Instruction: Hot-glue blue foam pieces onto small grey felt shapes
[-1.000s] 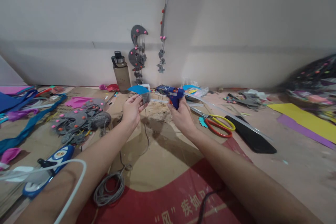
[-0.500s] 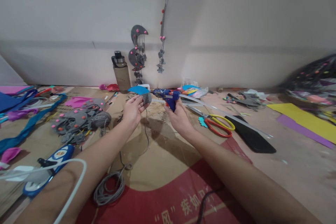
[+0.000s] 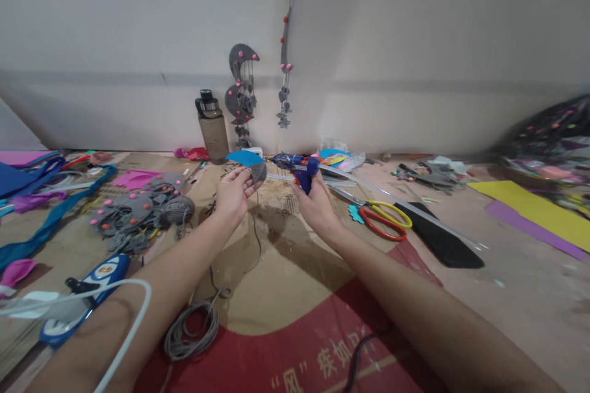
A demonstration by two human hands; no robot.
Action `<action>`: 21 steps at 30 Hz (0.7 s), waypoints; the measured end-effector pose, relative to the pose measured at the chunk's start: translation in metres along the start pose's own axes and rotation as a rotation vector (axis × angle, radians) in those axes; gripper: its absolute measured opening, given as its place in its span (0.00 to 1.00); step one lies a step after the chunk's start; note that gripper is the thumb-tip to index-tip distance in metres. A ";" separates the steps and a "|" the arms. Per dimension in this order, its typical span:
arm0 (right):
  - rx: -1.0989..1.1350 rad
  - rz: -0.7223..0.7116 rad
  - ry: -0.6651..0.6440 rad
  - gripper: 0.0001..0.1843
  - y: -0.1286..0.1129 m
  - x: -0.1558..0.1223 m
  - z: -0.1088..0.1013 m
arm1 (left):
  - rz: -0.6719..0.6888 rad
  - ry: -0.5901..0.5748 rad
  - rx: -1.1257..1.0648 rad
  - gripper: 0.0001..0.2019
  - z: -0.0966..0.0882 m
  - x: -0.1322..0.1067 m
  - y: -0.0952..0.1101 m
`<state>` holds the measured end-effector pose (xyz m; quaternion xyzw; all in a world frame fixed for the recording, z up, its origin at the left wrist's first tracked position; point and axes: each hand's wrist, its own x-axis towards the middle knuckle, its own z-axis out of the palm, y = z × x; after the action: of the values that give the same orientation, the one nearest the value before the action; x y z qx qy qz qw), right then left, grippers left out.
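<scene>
From my remote station, I record on the cardboard sheet (image 3: 276, 295) covering the bench (image 3: 520, 295) a red printed area (image 3: 249, 359) with pale Chinese lettering: 风 in quotation marks, then 疾如; the next character is partly covered by a dark cord (image 3: 357, 359) and I cannot read it. The blue plastic glue gun (image 3: 299, 166) bears a small pale label whose text is too small to read. The blue-and-white power strip (image 3: 108, 273) shows a round emblem, not legible, and the markings on the translucent brown bottle (image 3: 214, 138) are too faint to make out. My two hands are apart: the left hand (image 3: 234, 193) pinches a grey felt-like piece (image 3: 259, 173) with a smooth, pointed blue leaf shape (image 3: 245, 158) against its upper edge; the right hand (image 3: 318, 202) is closed round the handle of the glue gun. Both are held up over the far middle of the sheet, the nozzle facing the grey piece and close to it; contact I cannot confirm. At lower left lies a loose coil of grey yarn (image 3: 192, 331). Matte grey crescents (image 3: 242, 101) dotted with pink and orange balls hang against the white panel (image 3: 415, 43). Scissors (image 3: 385, 221) with red and yellow loop handles lie right of the glue gun, beside a flat black slab (image 3: 449, 239).
</scene>
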<state>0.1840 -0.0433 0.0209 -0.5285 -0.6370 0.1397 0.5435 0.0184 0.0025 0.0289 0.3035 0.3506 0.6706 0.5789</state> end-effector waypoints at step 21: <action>-0.218 0.017 -0.046 0.10 0.003 0.005 0.004 | 0.412 -0.072 0.382 0.10 0.006 -0.010 0.005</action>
<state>0.1835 -0.0364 0.0198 -0.5864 -0.6563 0.0861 0.4669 0.0222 -0.0069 0.0367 0.4958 0.3809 0.6846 0.3748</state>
